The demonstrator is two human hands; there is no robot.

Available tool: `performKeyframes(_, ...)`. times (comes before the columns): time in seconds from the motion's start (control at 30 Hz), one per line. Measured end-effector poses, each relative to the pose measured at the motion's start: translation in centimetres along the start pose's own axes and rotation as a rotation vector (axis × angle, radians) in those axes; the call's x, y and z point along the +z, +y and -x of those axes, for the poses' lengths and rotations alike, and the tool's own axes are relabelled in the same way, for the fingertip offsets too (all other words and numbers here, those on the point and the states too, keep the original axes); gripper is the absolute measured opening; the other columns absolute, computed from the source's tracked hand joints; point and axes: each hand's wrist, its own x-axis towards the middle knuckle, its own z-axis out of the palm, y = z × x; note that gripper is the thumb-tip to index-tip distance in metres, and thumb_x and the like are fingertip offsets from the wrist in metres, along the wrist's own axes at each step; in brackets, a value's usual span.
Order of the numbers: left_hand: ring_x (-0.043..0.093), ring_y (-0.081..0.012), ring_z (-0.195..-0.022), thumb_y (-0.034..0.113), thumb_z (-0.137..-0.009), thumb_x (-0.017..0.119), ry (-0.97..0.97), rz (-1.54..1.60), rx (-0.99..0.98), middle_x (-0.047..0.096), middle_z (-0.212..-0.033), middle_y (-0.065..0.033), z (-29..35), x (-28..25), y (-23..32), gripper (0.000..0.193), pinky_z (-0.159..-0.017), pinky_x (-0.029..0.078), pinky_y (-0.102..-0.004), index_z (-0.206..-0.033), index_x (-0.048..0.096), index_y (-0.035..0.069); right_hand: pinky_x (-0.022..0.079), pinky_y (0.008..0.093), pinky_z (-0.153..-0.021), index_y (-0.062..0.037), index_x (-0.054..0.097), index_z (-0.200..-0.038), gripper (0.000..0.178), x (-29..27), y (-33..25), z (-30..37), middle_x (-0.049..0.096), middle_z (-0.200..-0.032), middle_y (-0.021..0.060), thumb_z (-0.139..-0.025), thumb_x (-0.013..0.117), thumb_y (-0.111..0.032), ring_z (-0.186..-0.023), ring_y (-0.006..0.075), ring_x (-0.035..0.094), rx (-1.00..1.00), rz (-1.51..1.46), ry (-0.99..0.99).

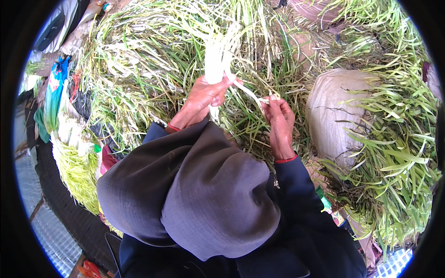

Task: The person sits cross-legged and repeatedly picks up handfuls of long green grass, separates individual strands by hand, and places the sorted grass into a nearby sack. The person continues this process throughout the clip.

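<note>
White stalk bunch; left fingers clasping it; right fingers pinching single stem

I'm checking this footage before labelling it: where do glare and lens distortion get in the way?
Head view: overexposure washes the bunch of pale stalks in the left hand nearly to white, while the dark cloth shows its folds; head view's rim: fisheye distortion bends shapes, with blue fringing and black corners.

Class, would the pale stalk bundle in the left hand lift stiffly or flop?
The bundle probably flops at its leafy end, which spreads loosely. One stalk, curving toward the right hand, suggests stalks likely bend easily. They may slide apart, as no tie shows.
</note>
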Motion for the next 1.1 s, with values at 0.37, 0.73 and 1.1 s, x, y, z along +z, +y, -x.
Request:
performKeyframes(0.37,0.036,-0.0009,-0.047,0.016,-0.095,0.065,0.037,-0.001,0.206,0.070,-0.099,-0.0117,0.0,-1.9,2.5,0.018,-0.041,0.030,-0.0171,-0.101,0.063,-0.001,0.051,0.0277,-0.079,-0.0091,0.056,-0.083,0.022,-8.7,0.1,1.4,0.065,-0.091,0.0039,-0.096,0.065,-0.024,-0.080,0.0138,0.065,0.116,0.035,0.189)
performKeyframes(0.73,0.035,0.0002,-0.046,0.019,-0.095,0.065,0.067,-0.012,0.314,0.069,-0.096,-0.0101,-0.8,-5.4,3.9,0.021,-0.039,0.029,-0.0157,-0.105,0.062,0.000,0.053,0.0304,-0.081,-0.0073,0.058,-0.096,0.021,-17.0,1.2,4.8,0.064,-0.089,0.0018,-0.097,0.064,-0.027,-0.083,0.0130,0.064,0.273,0.186,0.289)
performKeyframes(1.1,0.036,-0.0006,-0.046,0.023,-0.094,0.067,0.026,-0.001,0.229,0.069,-0.096,-0.0106,-1.0,-2.8,3.1,0.030,-0.039,0.031,-0.0152,-0.109,0.062,-0.002,0.046,0.0426,-0.055,-0.0036,0.067,-0.095,0.023,-12.1,-3.7,8.3,0.064,-0.078,0.0178,-0.092,0.065,-0.026,-0.067,0.0335,0.064,-0.251,1.793,-0.241)
